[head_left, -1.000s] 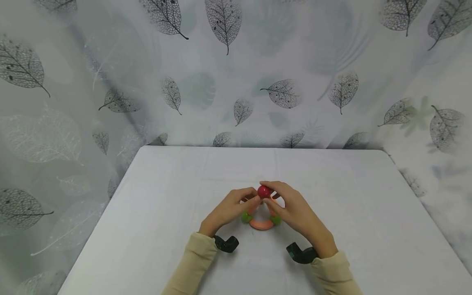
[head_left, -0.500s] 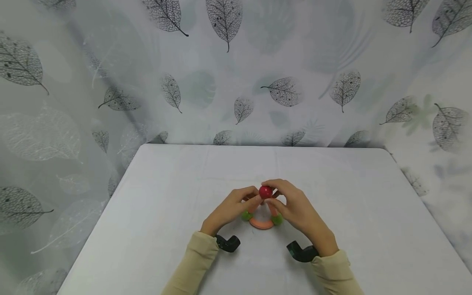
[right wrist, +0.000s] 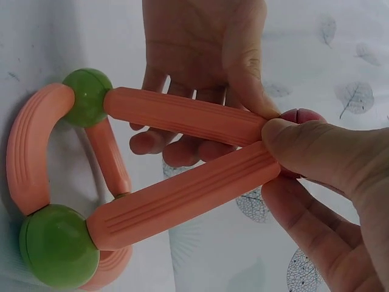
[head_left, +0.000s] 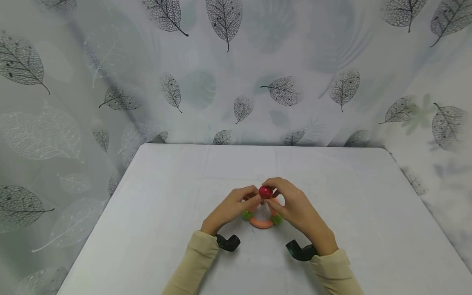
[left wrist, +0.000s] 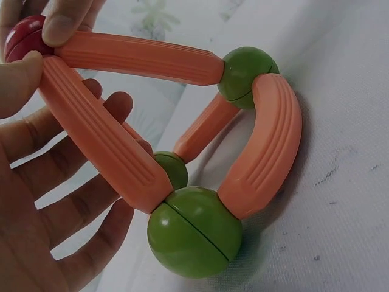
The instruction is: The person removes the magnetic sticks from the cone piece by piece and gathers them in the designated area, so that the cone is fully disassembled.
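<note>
A toy frame of orange building rods (left wrist: 140, 58) and green balls (left wrist: 194, 234) stands on the table, its upper rods meeting at a red ball (head_left: 265, 192). My right hand (head_left: 295, 207) pinches the red ball (right wrist: 304, 115), thumb over the joint with the rod ends. From the other side my left hand (head_left: 230, 207) grips the top of an orange rod (left wrist: 106, 134), its thumb touching the red ball (left wrist: 27, 39) and its other fingers loosely bent behind the rods. A curved orange rod (head_left: 261, 223) joins two green balls at the near side of the base.
The white table (head_left: 166, 176) surrounds the frame and hands. Behind and beside it hangs leaf-print cloth (head_left: 206, 119). A dark camera mount (head_left: 228, 243) sits on the left wrist, and another dark mount (head_left: 300, 250) on the right.
The hands and red ball shifted very slightly to the right between the first and second frames. Since then they have hardly moved, and both hands keep their hold.
</note>
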`<state>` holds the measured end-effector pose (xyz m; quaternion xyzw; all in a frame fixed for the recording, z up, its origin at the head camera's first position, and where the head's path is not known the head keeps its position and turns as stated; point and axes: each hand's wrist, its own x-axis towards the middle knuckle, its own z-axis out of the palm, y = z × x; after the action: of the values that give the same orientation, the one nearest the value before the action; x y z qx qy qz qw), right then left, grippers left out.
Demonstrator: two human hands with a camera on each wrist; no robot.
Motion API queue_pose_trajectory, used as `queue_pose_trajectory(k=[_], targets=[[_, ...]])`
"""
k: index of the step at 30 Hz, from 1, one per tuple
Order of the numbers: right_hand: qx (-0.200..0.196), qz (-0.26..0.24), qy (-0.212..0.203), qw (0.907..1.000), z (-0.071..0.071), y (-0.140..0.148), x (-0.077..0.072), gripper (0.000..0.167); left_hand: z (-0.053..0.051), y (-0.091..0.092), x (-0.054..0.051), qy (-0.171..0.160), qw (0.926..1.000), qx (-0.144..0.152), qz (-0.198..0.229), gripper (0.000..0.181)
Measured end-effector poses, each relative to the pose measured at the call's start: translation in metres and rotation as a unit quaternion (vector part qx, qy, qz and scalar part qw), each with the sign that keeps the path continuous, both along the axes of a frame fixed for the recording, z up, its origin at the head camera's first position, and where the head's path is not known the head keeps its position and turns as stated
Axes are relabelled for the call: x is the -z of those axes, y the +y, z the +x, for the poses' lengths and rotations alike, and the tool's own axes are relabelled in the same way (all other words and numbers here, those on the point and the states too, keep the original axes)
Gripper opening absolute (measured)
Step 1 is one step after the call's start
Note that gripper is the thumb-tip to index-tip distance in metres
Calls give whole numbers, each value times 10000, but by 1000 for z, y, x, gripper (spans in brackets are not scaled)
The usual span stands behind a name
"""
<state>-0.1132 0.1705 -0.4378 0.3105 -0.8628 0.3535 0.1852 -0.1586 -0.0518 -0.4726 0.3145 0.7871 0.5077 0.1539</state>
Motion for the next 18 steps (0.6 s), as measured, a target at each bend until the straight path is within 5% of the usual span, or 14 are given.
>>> queue_pose_trajectory(k=[18], targets=[[32,321,348,9989,2,-2,-2,48,2,0,-1,8,9999,-81,-102,31]])
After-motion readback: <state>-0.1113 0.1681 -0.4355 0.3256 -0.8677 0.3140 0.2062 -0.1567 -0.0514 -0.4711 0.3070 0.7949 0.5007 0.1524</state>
